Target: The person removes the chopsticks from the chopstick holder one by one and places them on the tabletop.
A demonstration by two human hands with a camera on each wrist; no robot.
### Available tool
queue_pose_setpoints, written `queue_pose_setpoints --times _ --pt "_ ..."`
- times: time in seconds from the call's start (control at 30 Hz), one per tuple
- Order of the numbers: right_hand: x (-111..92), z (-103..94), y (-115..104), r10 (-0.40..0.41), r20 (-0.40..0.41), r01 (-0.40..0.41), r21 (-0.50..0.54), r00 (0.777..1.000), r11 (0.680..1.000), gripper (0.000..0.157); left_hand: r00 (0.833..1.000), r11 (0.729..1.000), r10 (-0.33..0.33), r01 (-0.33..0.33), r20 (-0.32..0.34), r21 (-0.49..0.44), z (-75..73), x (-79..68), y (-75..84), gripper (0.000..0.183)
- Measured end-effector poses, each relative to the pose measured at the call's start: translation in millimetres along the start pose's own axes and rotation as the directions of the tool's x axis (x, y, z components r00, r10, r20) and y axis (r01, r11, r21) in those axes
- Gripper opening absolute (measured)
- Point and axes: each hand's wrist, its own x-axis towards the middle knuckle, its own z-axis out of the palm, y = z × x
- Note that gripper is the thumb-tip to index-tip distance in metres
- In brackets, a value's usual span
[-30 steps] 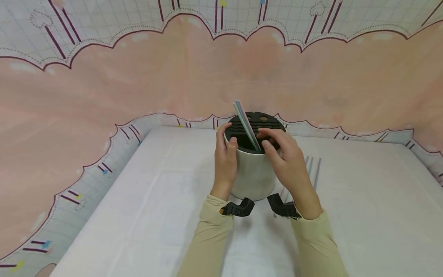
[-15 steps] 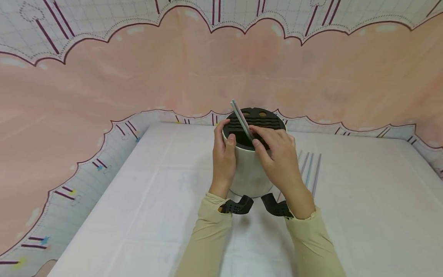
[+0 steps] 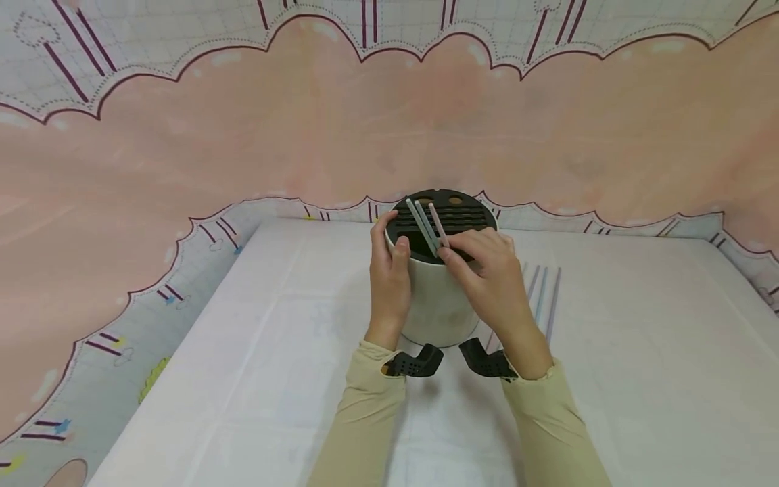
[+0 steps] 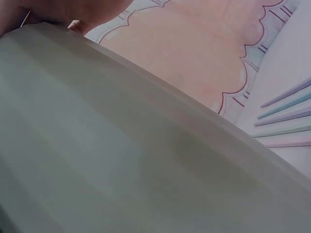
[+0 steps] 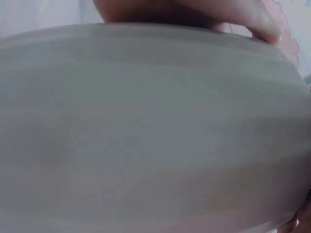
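Black tops the pale holder (image 3: 441, 301) on the bench (image 3: 274, 379); in the head view we see the left hand (image 3: 392, 284) clasp its side, presumably to steady it, the right hand (image 3: 494, 281) pinch slim sticks (image 3: 439, 224) at its opening. Left wrist: other sticks (image 4: 291, 115) lie beside it. Right wrist: it fills our view.

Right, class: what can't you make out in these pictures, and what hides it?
Head: lower ends of the tilted sticks, behind the right hand and the front of the container.
Head: near ends of the table sticks, behind the right arm and black wrist device.
Left wrist: table sticks' right-hand ends, cut off by the edge.
Right wrist: the black top, behind the container's wall.
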Motion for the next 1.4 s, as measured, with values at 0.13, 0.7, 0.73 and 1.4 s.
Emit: queue_pose_setpoints --times 0.13,0.7,0.73,1.4 --pt "-2 -1.8 1 0.085 -0.038 -0.081 0.092 0.996 0.992 0.015 1.0 1.0 -0.005 0.005 -0.008 -0.012 -0.7 -2.6 0.2 0.046" --pt "4 -38.7 -22 0.258 -0.266 -0.041 0.619 0.929 0.784 0.016 0.999 1.0 0.008 -0.007 -0.048 0.01 1.5 -8.2 4.3 0.05" --pt "4 -41.1 -21 0.262 -0.294 -0.023 0.624 0.919 0.781 0.016 0.999 1.0 0.008 -0.008 -0.046 0.009 1.6 -8.2 4.6 0.049" --pt "2 -88.6 27 0.562 -0.397 0.182 0.898 0.725 0.4 0.025 0.999 1.0 0.011 -0.012 -0.031 -0.002 1.6 -8.0 11.5 0.045"
